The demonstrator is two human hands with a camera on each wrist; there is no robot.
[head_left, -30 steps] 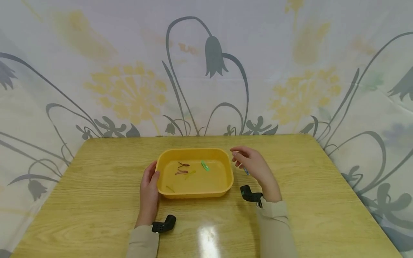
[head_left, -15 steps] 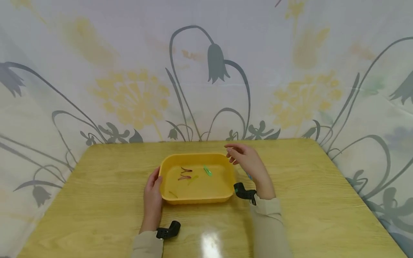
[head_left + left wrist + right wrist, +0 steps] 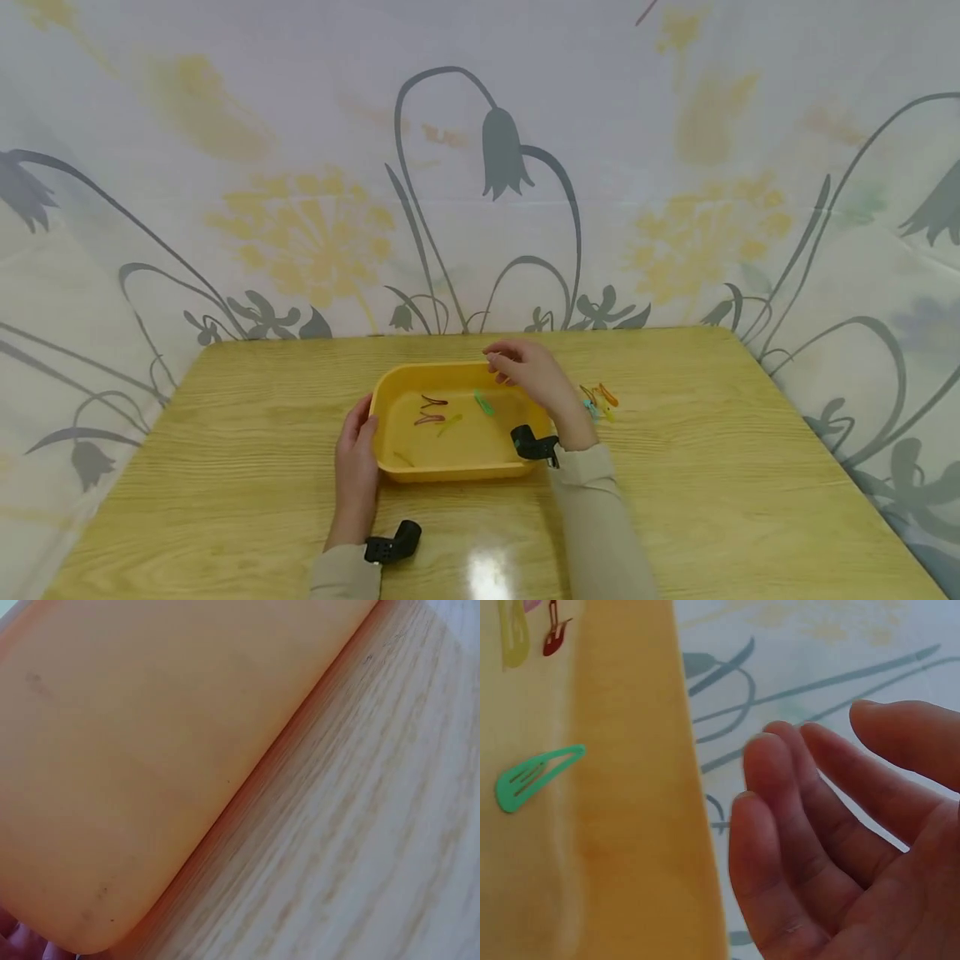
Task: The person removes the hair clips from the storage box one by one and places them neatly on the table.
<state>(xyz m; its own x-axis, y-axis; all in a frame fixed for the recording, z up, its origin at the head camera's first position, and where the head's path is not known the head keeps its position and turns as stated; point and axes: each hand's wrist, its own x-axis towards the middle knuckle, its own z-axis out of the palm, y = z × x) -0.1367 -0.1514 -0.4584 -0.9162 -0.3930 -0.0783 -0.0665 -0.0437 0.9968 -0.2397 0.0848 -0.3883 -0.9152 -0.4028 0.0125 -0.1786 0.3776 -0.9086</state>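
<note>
A yellow plastic tray (image 3: pixel 461 474) sits on the table with several snap hair clips scattered on its floor. A green hair clip (image 3: pixel 483 403) lies right of a dark red one (image 3: pixel 433 402); pink (image 3: pixel 430 418) and yellow (image 3: pixel 450 425) clips lie near the middle. My left hand (image 3: pixel 356 458) holds the tray's left side, thumb by the rim; its fingertips (image 3: pixel 26 945) peek out at the tray's corner in the left wrist view. Over the tray's far right rim hovers my right hand (image 3: pixel 528 375), fingers loosely bent, nothing visible between them (image 3: pixel 832 825).
Right of the tray, several more hair clips lie in a loose group on the wooden table (image 3: pixel 712 467), among them an orange clip (image 3: pixel 607 395). A flower-printed cloth (image 3: pixel 300 125) stands behind the table. Each wrist wears a black camera.
My right hand has moved left, from beside the tray to over its far right rim, uncovering the clips on the table. The left hand keeps its hold; the head view shifted slightly.
</note>
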